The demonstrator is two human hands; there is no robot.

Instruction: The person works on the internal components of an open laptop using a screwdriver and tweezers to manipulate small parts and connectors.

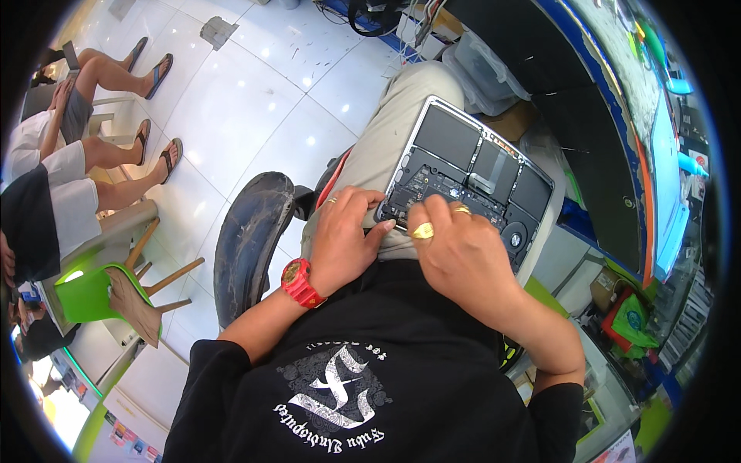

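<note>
An opened laptop (494, 174) lies tilted across my lap, its inside facing up. Black battery packs (444, 137), a dark circuit board (436, 187) and a round fan (515, 235) show in its silver case. My left hand (347, 228), with a red watch above it, grips the case's near-left edge between fingers and thumb. Over the near side of the board, my right hand (459, 243) is closed, fingertips pointing down into the case. Gold-coloured rings show on it. Whatever its fingers pinch is hidden beneath them.
A worn black padded seat part (255, 239) stands left of my leg. Clear plastic boxes (482, 69) sit beyond my knee, beside a dark cabinet (567, 85). At the far left, people sit near a green chair (96, 293) on white floor tiles (255, 85).
</note>
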